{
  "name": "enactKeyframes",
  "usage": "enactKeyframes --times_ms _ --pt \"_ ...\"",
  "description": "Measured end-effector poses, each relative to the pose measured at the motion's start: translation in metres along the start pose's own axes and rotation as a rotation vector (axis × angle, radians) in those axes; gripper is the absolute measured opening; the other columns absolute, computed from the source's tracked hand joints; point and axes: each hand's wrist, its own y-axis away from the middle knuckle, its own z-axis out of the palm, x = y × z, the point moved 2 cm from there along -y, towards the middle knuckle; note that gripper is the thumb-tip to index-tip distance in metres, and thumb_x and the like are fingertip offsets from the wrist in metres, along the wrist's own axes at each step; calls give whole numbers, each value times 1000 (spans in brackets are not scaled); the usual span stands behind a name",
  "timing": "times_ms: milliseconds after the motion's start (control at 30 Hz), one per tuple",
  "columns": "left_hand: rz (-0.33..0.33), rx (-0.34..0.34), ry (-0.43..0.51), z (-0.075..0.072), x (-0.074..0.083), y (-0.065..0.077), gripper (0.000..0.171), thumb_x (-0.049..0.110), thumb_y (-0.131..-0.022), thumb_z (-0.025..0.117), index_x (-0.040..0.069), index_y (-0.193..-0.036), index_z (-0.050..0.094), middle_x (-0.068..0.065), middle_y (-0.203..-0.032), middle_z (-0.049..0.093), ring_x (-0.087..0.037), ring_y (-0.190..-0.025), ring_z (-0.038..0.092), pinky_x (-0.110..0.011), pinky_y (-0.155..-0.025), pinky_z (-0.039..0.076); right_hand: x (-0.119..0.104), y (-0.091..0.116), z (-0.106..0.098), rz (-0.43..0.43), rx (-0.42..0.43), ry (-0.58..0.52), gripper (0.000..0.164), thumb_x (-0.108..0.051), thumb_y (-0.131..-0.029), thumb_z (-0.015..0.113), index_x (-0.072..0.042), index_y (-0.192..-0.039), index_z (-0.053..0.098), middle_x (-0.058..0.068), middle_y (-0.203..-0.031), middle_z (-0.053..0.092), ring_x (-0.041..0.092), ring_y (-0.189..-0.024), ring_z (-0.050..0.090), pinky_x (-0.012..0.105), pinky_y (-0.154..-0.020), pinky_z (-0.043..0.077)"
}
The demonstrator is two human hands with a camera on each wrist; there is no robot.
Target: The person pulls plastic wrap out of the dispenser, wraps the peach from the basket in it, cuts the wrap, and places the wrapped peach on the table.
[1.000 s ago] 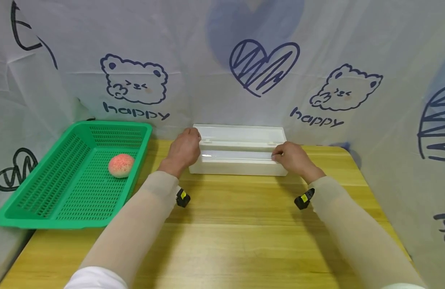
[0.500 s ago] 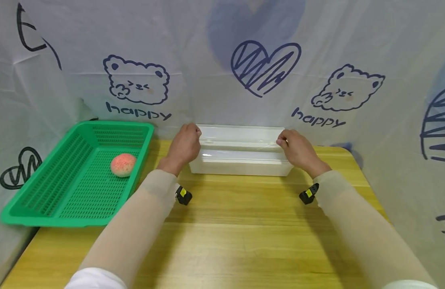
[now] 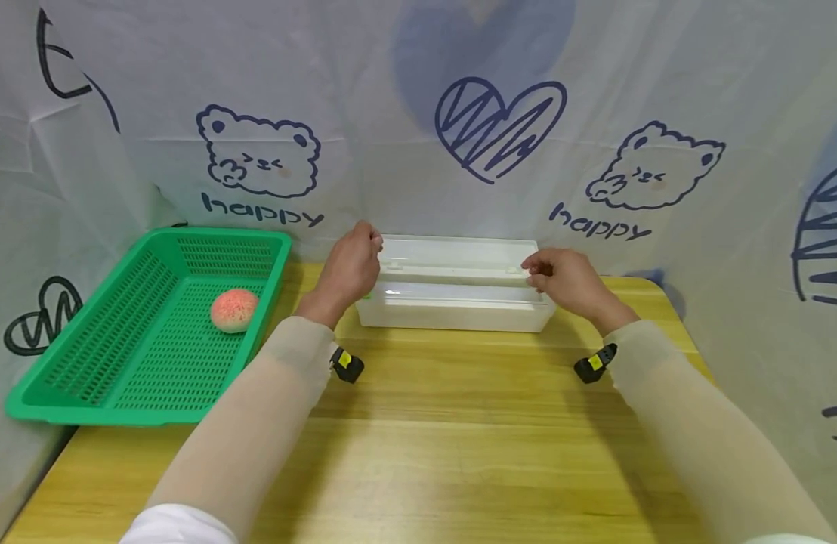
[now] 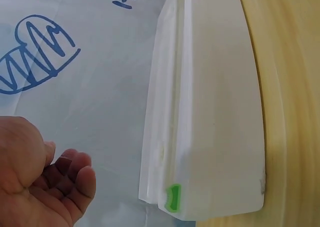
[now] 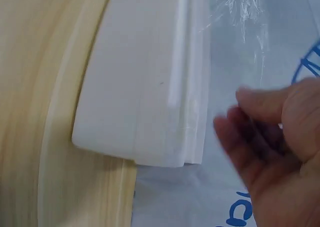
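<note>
A long white dispenser box (image 3: 459,316) with its lid (image 3: 459,249) raised lies at the back of the table. Clear plastic film (image 5: 245,9) glints beside it in the right wrist view. My left hand (image 3: 347,268) is at the box's left end, its fingers curled and thumb pressed in a pinch on the film's edge, which barely shows. At the other end my right hand (image 3: 573,283) has its thumb and forefinger apart. In the right wrist view its fingertips are blurred and a gap shows between them. A green slider (image 4: 173,198) sits on the box's left end.
A green perforated basket (image 3: 119,415) stands at the left of the wooden table (image 3: 446,468), with a pink and cream peach-like ball (image 3: 234,310) inside. A printed white cloth (image 3: 378,174) hangs right behind the box and along both sides.
Both hands have risen from the box's front opening toward its lid. My right hand has parted its pinch and shifted right; my left hand is slightly higher. The view has shifted a little.
</note>
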Motion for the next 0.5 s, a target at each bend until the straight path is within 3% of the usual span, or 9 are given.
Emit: enactKeyframes --times_ms 167,367,500 --pt "-18 3 61 -2 4 3 23 22 -117 35 5 -121 51 -13 -112 63 -29 -102 63 -42 -87 54 2 3 -2 -8 65 173 18 -13 -107 62 -1 -114 74 17 -107 74 29 -87 62 40 -75 53" --pt "-28 1 117 -4 5 9 24 23 -117 32 7 -120 49 -11 -111 63 -29 -105 64 -41 -84 55 0 9 -12 40 105 107 21 -19 -108 63 -2 -112 75 18 -102 74 30 -87 67 35 -68 55" --pt "-37 35 139 -11 5 15 23 24 -117 34 7 -121 50 -12 -112 63 -28 -106 65 -42 -87 57 -12 11 -23 38 159 90 23 -20 -108 63 -2 -115 75 18 -103 73 30 -85 66 35 -67 56"
